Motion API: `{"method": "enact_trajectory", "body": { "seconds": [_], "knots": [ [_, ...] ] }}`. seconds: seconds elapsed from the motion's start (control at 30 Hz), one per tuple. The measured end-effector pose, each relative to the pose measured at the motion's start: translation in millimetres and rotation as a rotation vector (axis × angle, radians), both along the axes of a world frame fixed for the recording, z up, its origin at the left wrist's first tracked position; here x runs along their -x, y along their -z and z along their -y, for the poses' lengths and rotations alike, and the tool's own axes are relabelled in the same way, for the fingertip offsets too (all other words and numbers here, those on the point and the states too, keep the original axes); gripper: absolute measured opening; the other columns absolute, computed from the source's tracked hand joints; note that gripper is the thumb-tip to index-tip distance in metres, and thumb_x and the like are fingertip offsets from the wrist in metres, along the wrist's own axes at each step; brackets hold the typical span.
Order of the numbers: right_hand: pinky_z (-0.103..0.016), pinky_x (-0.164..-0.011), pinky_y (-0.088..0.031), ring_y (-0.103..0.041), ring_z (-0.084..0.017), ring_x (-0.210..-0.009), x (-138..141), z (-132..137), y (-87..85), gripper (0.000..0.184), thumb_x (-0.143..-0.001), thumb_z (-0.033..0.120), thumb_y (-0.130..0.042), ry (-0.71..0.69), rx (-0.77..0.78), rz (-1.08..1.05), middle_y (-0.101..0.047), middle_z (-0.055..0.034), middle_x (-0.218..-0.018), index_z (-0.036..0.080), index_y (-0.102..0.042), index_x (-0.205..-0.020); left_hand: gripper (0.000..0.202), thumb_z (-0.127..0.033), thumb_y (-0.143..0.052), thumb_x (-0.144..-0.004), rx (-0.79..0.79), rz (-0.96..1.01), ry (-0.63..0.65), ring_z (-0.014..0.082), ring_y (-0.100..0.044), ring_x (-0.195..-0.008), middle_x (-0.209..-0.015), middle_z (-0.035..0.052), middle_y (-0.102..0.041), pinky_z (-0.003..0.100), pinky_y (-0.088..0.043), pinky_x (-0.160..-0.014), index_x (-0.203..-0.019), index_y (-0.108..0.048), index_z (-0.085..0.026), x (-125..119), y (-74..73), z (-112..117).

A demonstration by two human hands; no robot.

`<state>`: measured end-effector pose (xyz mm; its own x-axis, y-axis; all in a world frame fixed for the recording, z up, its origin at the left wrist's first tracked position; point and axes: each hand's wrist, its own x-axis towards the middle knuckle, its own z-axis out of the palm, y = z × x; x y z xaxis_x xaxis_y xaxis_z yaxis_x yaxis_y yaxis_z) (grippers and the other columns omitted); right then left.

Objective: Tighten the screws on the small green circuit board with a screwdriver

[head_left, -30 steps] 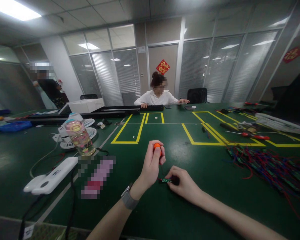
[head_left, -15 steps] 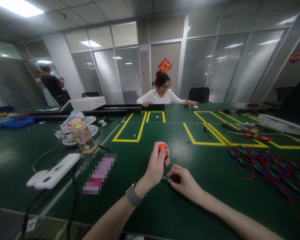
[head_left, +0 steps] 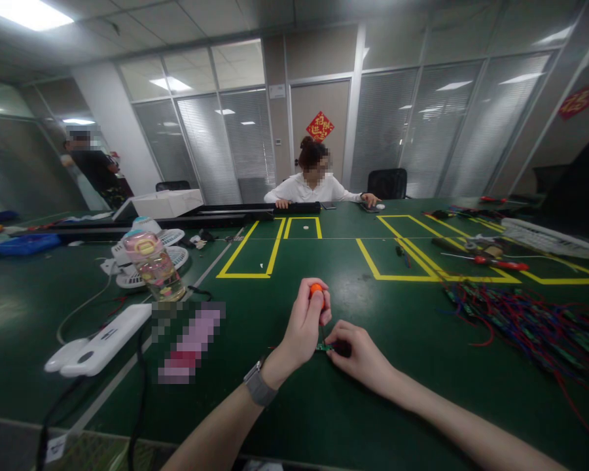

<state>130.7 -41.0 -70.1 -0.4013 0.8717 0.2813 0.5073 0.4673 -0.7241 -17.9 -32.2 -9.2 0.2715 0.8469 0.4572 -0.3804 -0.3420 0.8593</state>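
Observation:
My left hand point(head_left: 307, 320) is wrapped round the orange handle of a screwdriver point(head_left: 316, 288), held upright. Its thin dark shaft runs down to a small green circuit board point(head_left: 322, 347) on the table; whether the tip touches it I cannot tell. My right hand point(head_left: 351, 350) pinches the right end of that board between thumb and fingers, close beside the left hand. Part of the board is hidden behind the hands.
To the right lies a heap of circuit boards with red and blue wires point(head_left: 525, 327); beyond it, a red-handled screwdriver point(head_left: 500, 263). On the left stand a drink bottle point(head_left: 154, 265), white fans point(head_left: 177, 258) and a white device point(head_left: 110, 340). A person in white point(head_left: 317, 188) sits opposite.
The whole view has shifted slightly, so things appear a little further left. Both hands keep the same hold on the screwdriver and the board.

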Motion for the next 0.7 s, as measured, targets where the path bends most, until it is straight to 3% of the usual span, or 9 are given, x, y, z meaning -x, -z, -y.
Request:
{"method": "enact_trajectory", "body": {
  "seconds": [0.7],
  "knots": [
    [-0.028, -0.066, -0.049, -0.058, -0.017, -0.072, 1.2, 1.5, -3.5, 0.014, -0.075, 0.007, -0.061, 0.012, 0.023, -0.004, -0.061, -0.0044, -0.085, 0.015, -0.070, -0.083, 0.024, -0.042, -0.041, -0.099, -0.026, -0.050, -0.036, 0.0057, -0.040, -0.057, -0.078, -0.0036, -0.044, 0.019, -0.034, -0.054, -0.100, -0.047, -0.019, 0.3, 3.9, -1.0]
  ]
}}
